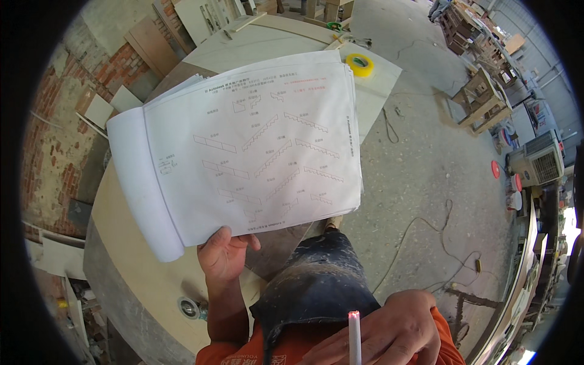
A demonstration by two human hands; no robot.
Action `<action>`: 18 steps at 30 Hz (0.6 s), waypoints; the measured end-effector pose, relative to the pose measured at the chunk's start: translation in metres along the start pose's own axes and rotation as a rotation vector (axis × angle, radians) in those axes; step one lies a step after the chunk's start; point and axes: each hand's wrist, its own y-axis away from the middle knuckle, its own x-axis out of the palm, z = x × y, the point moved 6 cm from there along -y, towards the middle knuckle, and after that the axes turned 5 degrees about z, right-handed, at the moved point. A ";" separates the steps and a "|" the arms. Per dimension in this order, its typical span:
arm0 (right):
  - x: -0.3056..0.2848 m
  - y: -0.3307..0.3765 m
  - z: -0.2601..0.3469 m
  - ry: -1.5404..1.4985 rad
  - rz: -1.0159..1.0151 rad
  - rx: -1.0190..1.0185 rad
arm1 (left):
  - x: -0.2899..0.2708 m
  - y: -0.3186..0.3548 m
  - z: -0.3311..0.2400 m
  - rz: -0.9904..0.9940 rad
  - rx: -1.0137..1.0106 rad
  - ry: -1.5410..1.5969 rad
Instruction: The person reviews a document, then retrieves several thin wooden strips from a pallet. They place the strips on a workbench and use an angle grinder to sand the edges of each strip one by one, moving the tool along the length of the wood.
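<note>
A stack of large white paper sheets with printed line drawings of stepped and slanted strips covers much of the table. Its left side is rolled back into a thick curl. My left hand pinches the near edge of the stack, thumb on top and fingers mostly underneath. In front of my orange shirt is my right hand, back upward, fingers stretched toward the left and cut off by the lower edge. A lit cigarette with a glowing tip stands in front of those fingers; its lower end is out of view.
Under the papers lies a pale board table with a round metal fitting. A yellow tape roll rests on a white marbled slab. Cables trail over the concrete floor; a wooden stand and an air cooler stand right.
</note>
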 end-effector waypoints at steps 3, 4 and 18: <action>0.000 0.003 -0.002 0.009 -0.023 -0.023 | 0.000 0.000 -0.001 0.000 -0.003 -0.003; 0.000 0.004 -0.001 0.012 -0.021 -0.020 | 0.000 0.000 -0.002 0.003 -0.005 -0.003; -0.020 -0.010 0.021 0.075 0.042 0.191 | -0.009 -0.011 0.024 -0.003 -0.081 0.007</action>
